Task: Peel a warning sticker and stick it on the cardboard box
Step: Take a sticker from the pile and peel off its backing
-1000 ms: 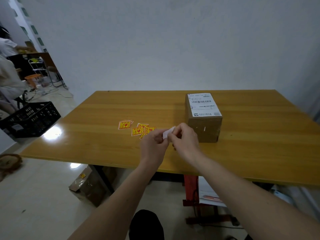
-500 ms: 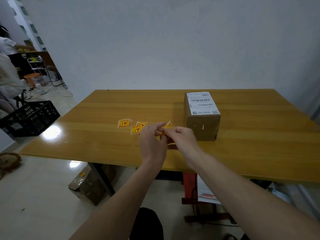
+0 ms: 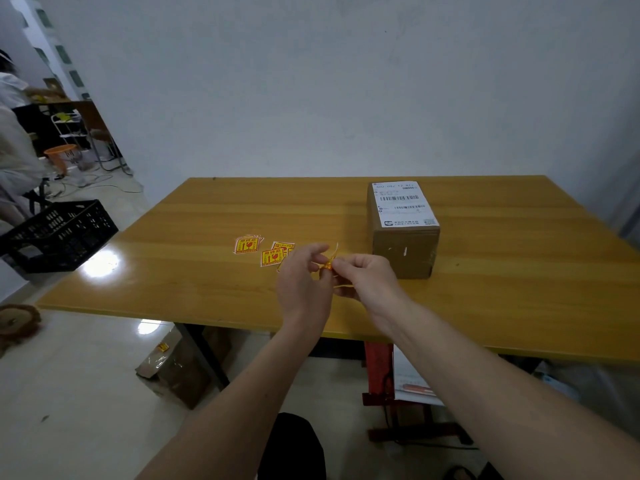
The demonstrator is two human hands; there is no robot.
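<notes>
A brown cardboard box (image 3: 405, 251) with a white shipping label on top stands on the wooden table (image 3: 519, 271), right of centre. My left hand (image 3: 303, 282) and my right hand (image 3: 367, 275) meet just left of the box, above the table. Both pinch a yellow and red warning sticker (image 3: 327, 266) between their fingertips; the sticker is curled and partly hidden by the fingers. Several more warning stickers (image 3: 247, 244) lie flat on the table to the left of my hands.
A black plastic crate (image 3: 59, 233) stands on the floor at the table's left end. A cardboard box (image 3: 176, 368) lies under the table by its black leg. A person sits at far left. A white wall rises behind the table.
The white backing seen between my fingers a second ago has turned to show the yellow sticker. My hands have stayed close together and shifted slightly right, toward the box.
</notes>
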